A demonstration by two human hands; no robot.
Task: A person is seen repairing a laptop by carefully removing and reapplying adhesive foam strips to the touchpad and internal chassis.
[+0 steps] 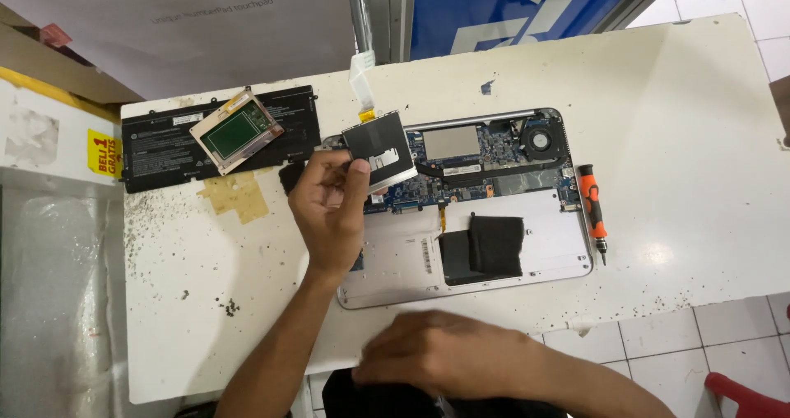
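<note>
A: The left hand (329, 208) pinches a dark flat panel (380, 148) by its lower corner, lifted over the opened laptop (494, 220) near the counter's (675, 122) middle.

B: And the right hand (448, 354)?

A: At the near edge, resting on something dark; whether it's gripping, I can't tell.

B: Risks?

A: A white ribbon (362, 76) runs from the panel's top; pulling it away could tear that. A slipping pinch might drop it onto the bare board.

B: Around it?

A: Orange screwdriver (592, 208) just beside the laptop's right edge. Black battery (164, 146) at the far left corner, a touchpad module (239, 130) on top.
</note>
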